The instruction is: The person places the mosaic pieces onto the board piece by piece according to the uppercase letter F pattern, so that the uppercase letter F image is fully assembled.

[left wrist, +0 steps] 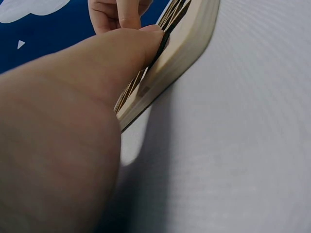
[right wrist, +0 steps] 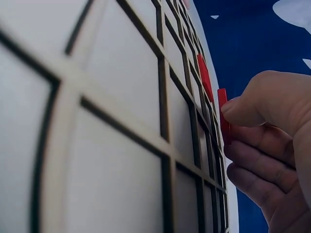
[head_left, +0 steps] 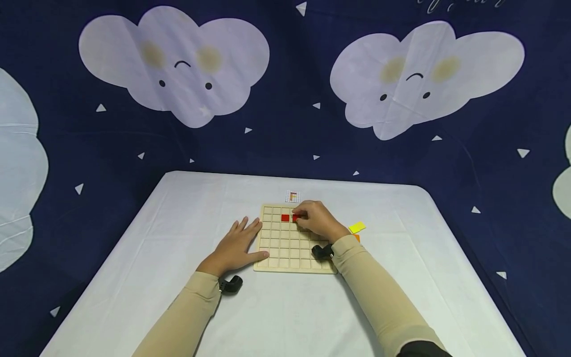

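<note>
A wooden grid board (head_left: 276, 250) lies on the white table. One red square tile (head_left: 285, 218) sits in a cell near its far side; the right wrist view shows this red tile (right wrist: 204, 77) too. Just to the right, my right hand (head_left: 317, 218) pinches a second red tile (right wrist: 223, 112) between thumb and fingers, slightly above the grid. My left hand (head_left: 236, 248) rests with spread fingers at the board's left edge, its thumb (left wrist: 141, 46) on the frame. My right hand and forearm hide part of the board's right side.
A small printed pattern card (head_left: 292, 197) lies just beyond the board. Right of the board are a yellow piece (head_left: 357, 227) and an orange piece (head_left: 356, 238), the latter partly behind the right wrist. A dark blue cloth with clouds hangs behind the table (head_left: 178, 198).
</note>
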A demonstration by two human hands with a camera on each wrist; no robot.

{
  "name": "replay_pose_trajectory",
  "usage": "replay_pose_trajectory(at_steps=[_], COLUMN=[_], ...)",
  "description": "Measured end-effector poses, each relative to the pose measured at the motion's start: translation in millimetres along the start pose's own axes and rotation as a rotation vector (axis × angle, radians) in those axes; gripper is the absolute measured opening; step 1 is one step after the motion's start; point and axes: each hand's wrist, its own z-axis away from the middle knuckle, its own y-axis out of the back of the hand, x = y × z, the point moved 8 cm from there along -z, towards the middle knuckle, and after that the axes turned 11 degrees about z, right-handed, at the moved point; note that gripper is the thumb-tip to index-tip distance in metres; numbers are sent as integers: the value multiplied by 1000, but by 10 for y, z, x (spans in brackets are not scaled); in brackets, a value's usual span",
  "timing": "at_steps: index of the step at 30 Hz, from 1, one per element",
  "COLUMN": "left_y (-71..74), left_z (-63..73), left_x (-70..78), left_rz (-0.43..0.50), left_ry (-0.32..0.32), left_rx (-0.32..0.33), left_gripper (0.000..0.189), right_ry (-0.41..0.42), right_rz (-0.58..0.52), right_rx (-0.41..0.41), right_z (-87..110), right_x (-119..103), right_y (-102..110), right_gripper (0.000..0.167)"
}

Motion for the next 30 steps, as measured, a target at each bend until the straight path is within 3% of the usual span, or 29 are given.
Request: replay_pose_trajectory(at_steps=[30], left_y=[-7], left_z=[3], left_x=[-17], left_rz=[-3], left_ry=[3], left_rx=[-2], left_gripper=[102], right_ry=[-12], right_rz=[39], right_rx=[8], right_z=[-52], right_x=[-1], right_y=[-77], right_gripper=[26])
